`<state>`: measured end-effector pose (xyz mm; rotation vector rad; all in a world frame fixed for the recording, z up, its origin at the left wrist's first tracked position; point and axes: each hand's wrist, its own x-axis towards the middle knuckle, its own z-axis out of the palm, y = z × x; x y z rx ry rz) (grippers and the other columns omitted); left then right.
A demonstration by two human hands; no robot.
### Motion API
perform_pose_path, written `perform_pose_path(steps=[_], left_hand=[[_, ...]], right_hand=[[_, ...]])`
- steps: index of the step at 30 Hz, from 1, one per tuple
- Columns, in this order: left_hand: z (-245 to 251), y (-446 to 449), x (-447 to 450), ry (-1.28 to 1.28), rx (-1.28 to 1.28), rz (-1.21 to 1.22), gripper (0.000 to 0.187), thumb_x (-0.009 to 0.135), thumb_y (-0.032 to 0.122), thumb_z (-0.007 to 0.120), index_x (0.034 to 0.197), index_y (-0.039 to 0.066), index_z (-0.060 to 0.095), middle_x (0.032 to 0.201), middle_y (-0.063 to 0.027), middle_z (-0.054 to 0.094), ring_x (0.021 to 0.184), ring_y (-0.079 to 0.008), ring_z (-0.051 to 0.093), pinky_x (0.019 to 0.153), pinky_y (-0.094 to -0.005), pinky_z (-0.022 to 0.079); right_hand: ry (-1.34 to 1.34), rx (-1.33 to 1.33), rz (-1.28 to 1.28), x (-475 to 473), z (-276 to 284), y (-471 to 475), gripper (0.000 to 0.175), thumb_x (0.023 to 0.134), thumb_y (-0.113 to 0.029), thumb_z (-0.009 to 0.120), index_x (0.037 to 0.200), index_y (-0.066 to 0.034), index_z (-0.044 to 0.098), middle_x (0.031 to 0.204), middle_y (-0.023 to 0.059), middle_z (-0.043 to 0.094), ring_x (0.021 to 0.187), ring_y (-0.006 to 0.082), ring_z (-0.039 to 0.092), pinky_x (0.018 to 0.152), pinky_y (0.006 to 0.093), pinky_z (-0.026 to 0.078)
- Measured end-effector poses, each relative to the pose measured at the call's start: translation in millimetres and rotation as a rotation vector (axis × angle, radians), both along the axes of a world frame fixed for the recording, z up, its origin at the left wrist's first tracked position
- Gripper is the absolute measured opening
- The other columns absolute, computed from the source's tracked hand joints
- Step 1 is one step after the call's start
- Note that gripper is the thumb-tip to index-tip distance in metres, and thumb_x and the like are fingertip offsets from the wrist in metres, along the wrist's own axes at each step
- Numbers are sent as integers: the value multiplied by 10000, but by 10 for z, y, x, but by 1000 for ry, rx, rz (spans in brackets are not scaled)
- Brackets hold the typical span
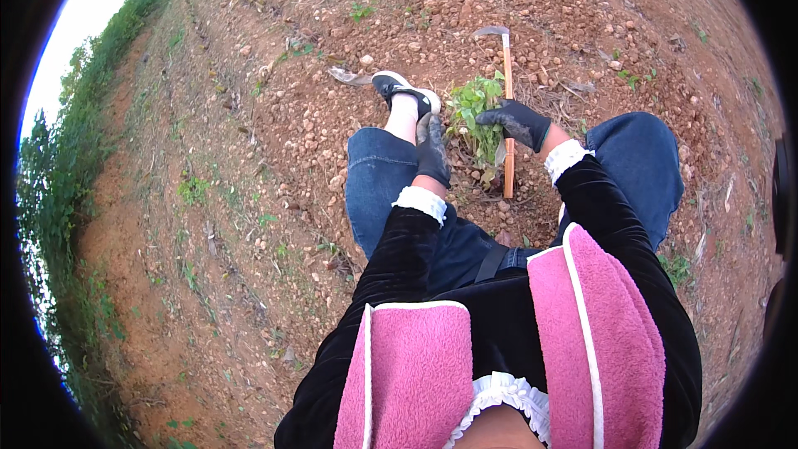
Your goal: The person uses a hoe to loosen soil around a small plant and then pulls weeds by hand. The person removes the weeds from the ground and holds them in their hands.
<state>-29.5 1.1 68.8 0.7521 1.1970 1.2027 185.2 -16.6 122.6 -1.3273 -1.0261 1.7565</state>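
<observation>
A bunch of leafy green plants [479,113] lies between my two gloved hands on the reddish soil. My right hand [517,123], in a dark glove, rests over the plants' right side and across a sickle's wooden handle [509,168]; whether its fingers grip either one is not clear. The sickle's curved metal blade [491,31] points left at the far end. My left hand [431,146], also gloved, is just left of the plants, beside my shoe, with its fingers pointing away from me; its palm side is partly hidden.
My black and white shoe [405,88] stands left of the plants, and my bent knees flank both hands. Stony, clodded soil [293,137] with small weeds and dry stalks surrounds me. Dense green bushes [59,156] line the far left. A pink towel [411,368] hangs over my chest.
</observation>
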Motion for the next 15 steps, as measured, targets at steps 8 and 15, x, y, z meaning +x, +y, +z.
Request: perform_pose_path(steps=[8,15], left_hand=[[56,7,3,-100,-194,-180,351,962,336,544,1212,91,550,1116,-30,619,1020,-157,581,854,-320,463],[-5,-44,-29,-88,-150,-188,174,937,182,587,1049,50,588,954,-62,664,854,-173,642,773,-296,509]], right_hand=[[-557,281,95,-14,-354,60,480,706,-327,755,1015,26,653,907,191,679,830,288,654,759,359,500],[-398,169,139,-46,-314,61,436,719,-267,766,1022,27,660,894,115,686,791,198,630,730,325,491]])
